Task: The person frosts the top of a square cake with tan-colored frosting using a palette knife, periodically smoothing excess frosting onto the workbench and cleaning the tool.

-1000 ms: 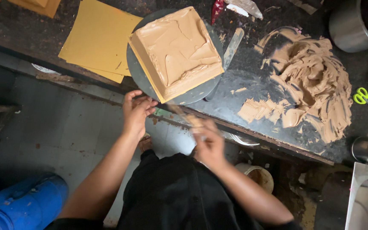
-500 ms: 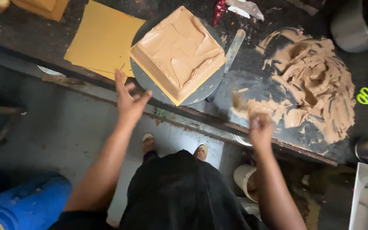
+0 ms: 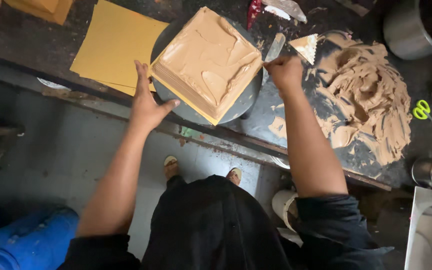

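Cake, square and coated in soft tan frosting, sits on a round turntable at upper centre of the frame. It looks soft and easily marred, best steadied by its board. Left hand is open against the turntable's edge; right hand is closed around a toothed scraper.

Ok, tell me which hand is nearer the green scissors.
Right. The right hand is raised beside the cake, holding a scraper, with the frosting pile between it and the scissors. The left hand rests at the turntable's far edge.
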